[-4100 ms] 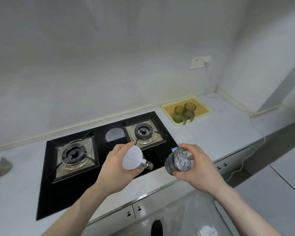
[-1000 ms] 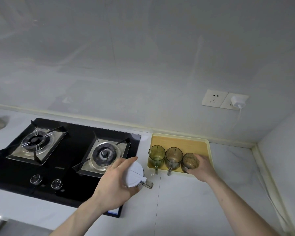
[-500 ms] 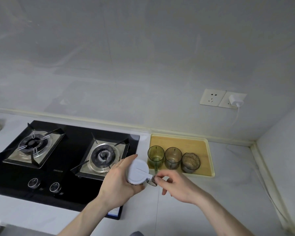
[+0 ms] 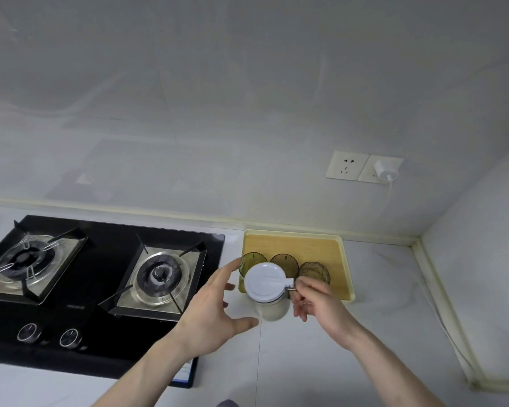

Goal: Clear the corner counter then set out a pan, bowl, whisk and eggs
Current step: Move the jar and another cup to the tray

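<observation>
Right hand (image 4: 321, 306) pinching the small metal handle at the rim of the clear glass jar with round white lid (image 4: 265, 284), held just in front of the yellow rectangular tray (image 4: 346, 271) on the white marble-patterned counter (image 4: 306, 362). Left hand (image 4: 215, 306) open beside the jar, fingers spread, gripping nothing. On the tray, in a row: two green-tinted glass mugs (image 4: 284, 261) and a ribbed clear glass (image 4: 315, 271); to the left, black glass two-burner gas hob (image 4: 106, 259).
</observation>
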Available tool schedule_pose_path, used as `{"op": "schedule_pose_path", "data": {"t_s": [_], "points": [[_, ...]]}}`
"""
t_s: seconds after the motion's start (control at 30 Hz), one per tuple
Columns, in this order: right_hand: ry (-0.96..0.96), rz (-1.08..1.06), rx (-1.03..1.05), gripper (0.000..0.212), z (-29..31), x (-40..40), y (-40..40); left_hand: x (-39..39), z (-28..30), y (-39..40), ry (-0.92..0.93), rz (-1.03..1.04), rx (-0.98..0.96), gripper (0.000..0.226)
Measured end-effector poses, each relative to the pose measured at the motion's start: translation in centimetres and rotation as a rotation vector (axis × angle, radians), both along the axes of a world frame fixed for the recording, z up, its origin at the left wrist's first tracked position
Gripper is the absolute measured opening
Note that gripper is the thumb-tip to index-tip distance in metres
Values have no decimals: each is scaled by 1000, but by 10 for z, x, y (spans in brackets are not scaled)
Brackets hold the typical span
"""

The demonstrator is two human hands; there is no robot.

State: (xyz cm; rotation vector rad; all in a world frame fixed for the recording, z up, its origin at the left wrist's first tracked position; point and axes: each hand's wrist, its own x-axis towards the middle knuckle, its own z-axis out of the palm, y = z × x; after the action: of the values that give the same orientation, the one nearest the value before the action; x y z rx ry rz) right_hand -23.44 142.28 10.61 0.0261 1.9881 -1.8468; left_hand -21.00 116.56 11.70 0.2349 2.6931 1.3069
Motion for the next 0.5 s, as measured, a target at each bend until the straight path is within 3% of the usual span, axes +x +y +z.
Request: {"op": "schedule_pose_path", "data": {"t_s": [0.13, 0.3, 0.5], "points": [[6, -364, -162, 42, -5, -14, 36, 0, -5, -13, 0, 59, -9, 86], [65, -685, -166, 40, -25, -34, 81, 3, -8, -23, -19, 67, -56, 65], [12, -835, -82, 39, -69, -48, 106, 2, -8, -23, -39, 49, -75, 58]]}}
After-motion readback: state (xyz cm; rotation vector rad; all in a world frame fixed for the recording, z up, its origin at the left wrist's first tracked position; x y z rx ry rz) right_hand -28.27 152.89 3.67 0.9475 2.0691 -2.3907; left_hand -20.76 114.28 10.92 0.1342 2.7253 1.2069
